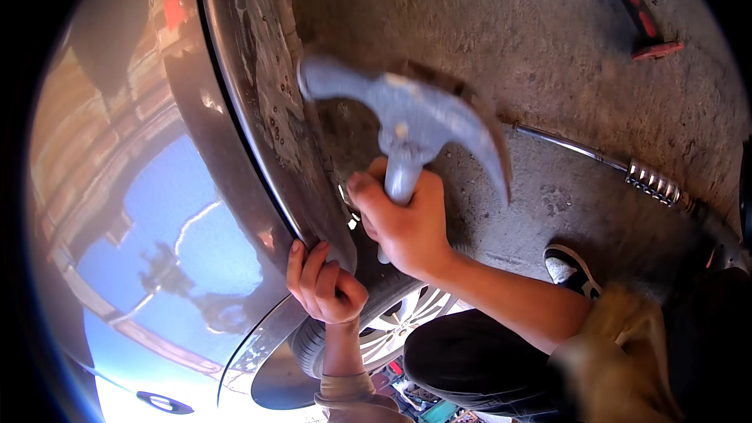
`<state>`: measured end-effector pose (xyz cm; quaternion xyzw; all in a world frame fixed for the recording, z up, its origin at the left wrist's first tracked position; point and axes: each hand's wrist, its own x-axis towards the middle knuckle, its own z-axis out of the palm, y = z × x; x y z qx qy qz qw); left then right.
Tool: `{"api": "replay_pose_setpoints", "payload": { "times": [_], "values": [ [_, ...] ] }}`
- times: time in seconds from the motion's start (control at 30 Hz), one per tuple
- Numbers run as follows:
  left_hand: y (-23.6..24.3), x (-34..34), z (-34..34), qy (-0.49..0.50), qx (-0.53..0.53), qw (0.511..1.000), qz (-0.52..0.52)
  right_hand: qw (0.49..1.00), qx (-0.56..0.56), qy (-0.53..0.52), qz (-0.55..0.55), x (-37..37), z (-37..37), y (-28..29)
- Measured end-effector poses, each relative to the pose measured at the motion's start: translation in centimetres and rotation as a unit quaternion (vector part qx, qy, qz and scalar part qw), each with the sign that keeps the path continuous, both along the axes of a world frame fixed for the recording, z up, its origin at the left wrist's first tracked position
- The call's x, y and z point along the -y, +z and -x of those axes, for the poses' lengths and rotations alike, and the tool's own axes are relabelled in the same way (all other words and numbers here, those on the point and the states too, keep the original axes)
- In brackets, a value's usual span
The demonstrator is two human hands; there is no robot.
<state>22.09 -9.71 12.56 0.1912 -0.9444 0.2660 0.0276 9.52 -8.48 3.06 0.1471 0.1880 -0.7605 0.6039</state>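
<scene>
In my right hand (415, 227) is a grey claw hammer (399, 102), its fingers wrapped round the metal shaft just under the head. The hammer is raised beside the car's lower side, slightly blurred, with its striking face to the left and its claw curving down to the right. My left hand (325, 286) is low on the car, its fingers curled and their tips against the bottom edge of the glossy car panel (227, 180), close to the wheel. Whatever it may hold is hidden behind the fingers. The sill (274, 86) below the panel has scraped, flaking paint.
A spoked wheel (392, 329) is behind my hands. On the concrete floor (509, 23) lie a black-and-red-handled tool (644, 19) and a long metal rod with a ridged silver section (654, 184). My shoe (570, 266) rests on the right, and coloured clutter (439, 411) shows below.
</scene>
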Motion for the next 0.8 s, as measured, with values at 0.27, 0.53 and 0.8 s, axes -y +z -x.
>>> {"api": "replay_pose_setpoints", "payload": {
  "times": [0.27,0.53,0.8],
  "values": [
    [-0.1,0.1,-0.2,0.009,0.015,1.000,-0.002,0.996,0.053,-0.062,0.024,0.8,2.0,0.7],
    [-0.1,-0.1,0.0,0.011,0.018,1.000,0.007,0.990,-0.130,-0.061,-0.014,1.6,0.7,0.5],
    [0.1,-0.3,0.0,0.013,0.009,1.000,0.007,0.990,0.094,-0.085,0.066,1.3,-0.6,0.1]
  ]
}}
